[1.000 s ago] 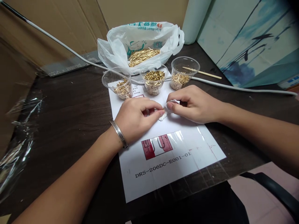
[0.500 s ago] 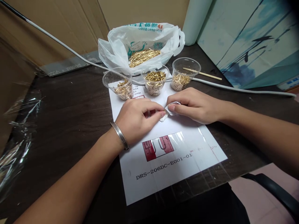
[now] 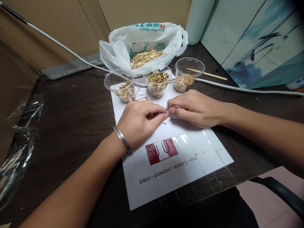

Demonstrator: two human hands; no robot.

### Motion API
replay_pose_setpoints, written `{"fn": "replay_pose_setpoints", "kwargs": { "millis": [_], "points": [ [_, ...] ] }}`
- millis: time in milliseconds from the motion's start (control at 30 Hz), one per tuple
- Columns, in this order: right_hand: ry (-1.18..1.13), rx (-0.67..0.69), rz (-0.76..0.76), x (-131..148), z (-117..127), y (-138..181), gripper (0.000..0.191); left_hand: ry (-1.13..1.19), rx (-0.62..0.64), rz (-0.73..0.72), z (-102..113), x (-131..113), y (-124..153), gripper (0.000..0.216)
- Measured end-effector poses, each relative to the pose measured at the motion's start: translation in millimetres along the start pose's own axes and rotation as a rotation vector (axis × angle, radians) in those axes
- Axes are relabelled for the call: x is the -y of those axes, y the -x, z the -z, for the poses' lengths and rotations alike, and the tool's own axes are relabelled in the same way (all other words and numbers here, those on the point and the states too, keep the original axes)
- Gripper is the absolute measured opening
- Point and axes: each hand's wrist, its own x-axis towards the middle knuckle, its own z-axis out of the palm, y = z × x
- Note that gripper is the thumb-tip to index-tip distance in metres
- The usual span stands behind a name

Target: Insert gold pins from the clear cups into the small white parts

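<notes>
My left hand, with a silver bracelet at its wrist, pinches thumb against forefinger over the white sheet; whatever is between the tips is too small to make out. Touching those fingertips is my right hand, closed on a crumpled white tissue. Some crumpled white also shows just under the left thumb tip. Behind the hands stand three clear plastic cups holding small gold metal pins: a left cup, a middle cup and a right cup.
A white plastic bag of longer gold pins stands behind the cups. The printed sheet lies beneath my hands. A white cable crosses behind, near a wooden stick. Crumpled clear film lies at left.
My right hand has shifted slightly left, up against the left fingertips, and less of the tissue shows. My left hand holds nearly the same pose; the view has moved a little.
</notes>
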Motion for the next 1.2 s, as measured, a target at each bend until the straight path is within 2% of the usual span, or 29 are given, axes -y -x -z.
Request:
{"fn": "replay_pose_setpoints", "kwargs": {
  "millis": [367, 1200],
  "points": [
    [-0.075, -0.038, -0.01, -1.6, -0.6, -0.4, 0.03, 0.047, 0.0, 0.019, -0.4, -0.7, -0.7, 0.015],
    [-0.059, -0.065, 0.055, 0.1, -2.3, -0.7, 0.023, 0.014, 0.033, 0.079, 0.9, -2.8, -0.3, 0.012]
  ]
}}
